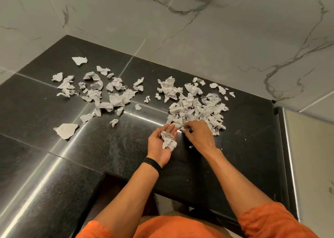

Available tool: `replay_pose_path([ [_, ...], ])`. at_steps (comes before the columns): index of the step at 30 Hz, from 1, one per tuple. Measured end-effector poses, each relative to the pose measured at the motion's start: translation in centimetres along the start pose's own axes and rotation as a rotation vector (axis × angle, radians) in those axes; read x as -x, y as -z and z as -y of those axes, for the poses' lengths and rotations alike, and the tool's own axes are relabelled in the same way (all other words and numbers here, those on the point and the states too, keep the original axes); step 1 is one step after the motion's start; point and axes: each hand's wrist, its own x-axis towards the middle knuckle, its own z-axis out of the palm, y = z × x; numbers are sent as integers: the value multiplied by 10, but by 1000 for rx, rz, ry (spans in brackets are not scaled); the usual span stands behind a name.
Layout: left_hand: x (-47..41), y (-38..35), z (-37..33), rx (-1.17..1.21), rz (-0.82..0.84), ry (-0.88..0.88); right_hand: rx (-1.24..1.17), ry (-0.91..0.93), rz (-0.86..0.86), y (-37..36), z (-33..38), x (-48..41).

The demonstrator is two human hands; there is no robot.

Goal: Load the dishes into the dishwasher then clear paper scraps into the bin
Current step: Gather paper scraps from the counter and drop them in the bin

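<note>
Crumpled white paper scraps lie on a black stone counter (112, 147). A dense pile of scraps (197, 109) sits at the right, and looser scraps (101, 93) spread over the left. My left hand (160, 143) is palm up above the counter, and a few scraps (168, 141) rest on the flat palm. My right hand (197, 134) is at the near edge of the dense pile, its fingertips pinching a small scrap (184, 129). No dishes, dishwasher or bin are in view.
Marble wall tiles (198, 29) rise behind the counter. A large flat scrap (66, 130) lies near the left. The counter's front edge has a step (106, 174) close to my body. A pale cabinet side (310, 156) stands at the right.
</note>
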Motion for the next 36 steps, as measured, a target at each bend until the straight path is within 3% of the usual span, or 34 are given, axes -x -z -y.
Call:
replay_pose_path([
  [4,-4,-1,1,-16,-10,1,-284,-85,-129,10,7,14],
  [9,0,-6,9,-107,57,39,-505,61,43,27,38,33],
  [12,-4,-9,14,-59,48,48,-601,-55,-67,32,28,36],
  [14,-6,-10,15,-13,26,46,-522,-160,-102,35,10,41],
  [17,-4,-10,15,-15,29,33,-345,-171,71,32,-12,53],
  [20,-3,-9,16,-41,22,26,-291,-115,162,24,-13,65],
  [24,-5,-8,19,-60,23,31,-136,62,113,19,-3,67],
  [26,-5,-8,20,-85,23,23,-118,39,113,16,0,66],
  [30,-6,-8,22,-130,34,20,-427,-186,-66,20,10,65],
  [33,-3,-10,27,-168,67,36,-623,-121,-67,29,28,62],
  [36,-3,-12,30,-182,88,57,-636,-60,-36,31,37,59],
])
